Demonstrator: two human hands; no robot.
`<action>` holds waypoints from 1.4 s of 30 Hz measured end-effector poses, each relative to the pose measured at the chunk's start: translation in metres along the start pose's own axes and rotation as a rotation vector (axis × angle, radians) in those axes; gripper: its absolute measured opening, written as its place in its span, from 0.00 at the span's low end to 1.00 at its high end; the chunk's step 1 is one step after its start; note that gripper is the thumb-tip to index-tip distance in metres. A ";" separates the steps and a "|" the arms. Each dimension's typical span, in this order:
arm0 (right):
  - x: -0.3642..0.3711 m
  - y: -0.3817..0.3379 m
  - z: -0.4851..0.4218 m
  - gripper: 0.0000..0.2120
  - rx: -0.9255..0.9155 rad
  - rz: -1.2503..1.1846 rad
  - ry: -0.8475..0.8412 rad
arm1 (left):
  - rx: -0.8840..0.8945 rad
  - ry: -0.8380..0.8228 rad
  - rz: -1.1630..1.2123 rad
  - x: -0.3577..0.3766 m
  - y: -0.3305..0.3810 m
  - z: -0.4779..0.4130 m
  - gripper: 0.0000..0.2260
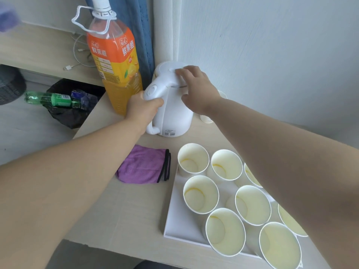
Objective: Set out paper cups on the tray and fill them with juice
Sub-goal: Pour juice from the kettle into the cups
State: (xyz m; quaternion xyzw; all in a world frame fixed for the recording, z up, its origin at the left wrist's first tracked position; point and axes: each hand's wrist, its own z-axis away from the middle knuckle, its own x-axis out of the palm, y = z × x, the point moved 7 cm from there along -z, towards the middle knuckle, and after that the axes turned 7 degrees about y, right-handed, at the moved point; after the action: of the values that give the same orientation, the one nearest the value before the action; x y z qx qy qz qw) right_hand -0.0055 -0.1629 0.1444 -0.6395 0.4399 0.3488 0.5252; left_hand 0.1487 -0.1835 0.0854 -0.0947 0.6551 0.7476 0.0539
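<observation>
Jug [174, 105]: white plastic, smooth, satin finish. Bottle [114, 61]: clear glossy plastic with a glossy printed label. Cups [201, 194]: white paper, matt. Tray [180, 216]: white, smooth, matt. Cloth [142, 165]: purple fabric, soft napped pile. Table [120, 210]: pale wood-grain surface, matt. Bag [66, 115]: thin black plastic, crinkled, glossy

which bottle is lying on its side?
The green bottle, lying across the black bin bag. The orange juice bottle stands upright on the table beside the white kettle.
</observation>
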 end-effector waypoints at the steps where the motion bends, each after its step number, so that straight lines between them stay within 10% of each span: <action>1: -0.001 -0.002 0.001 0.31 0.006 -0.001 -0.008 | 0.017 0.006 -0.007 -0.003 0.003 0.001 0.12; 19: -0.114 -0.092 0.080 0.10 0.061 -0.364 0.196 | 0.258 -0.056 -0.068 -0.118 0.109 0.104 0.04; 42: -0.095 -0.111 0.178 0.16 0.154 -0.401 -0.233 | 0.198 -0.296 -0.326 -0.150 0.086 0.181 0.08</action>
State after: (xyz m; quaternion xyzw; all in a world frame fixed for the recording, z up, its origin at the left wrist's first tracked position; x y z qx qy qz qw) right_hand 0.0651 0.0361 0.2343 -0.6275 0.2660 0.2745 0.6783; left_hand 0.2652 -0.0099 0.2229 -0.0828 0.6862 0.6668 0.2785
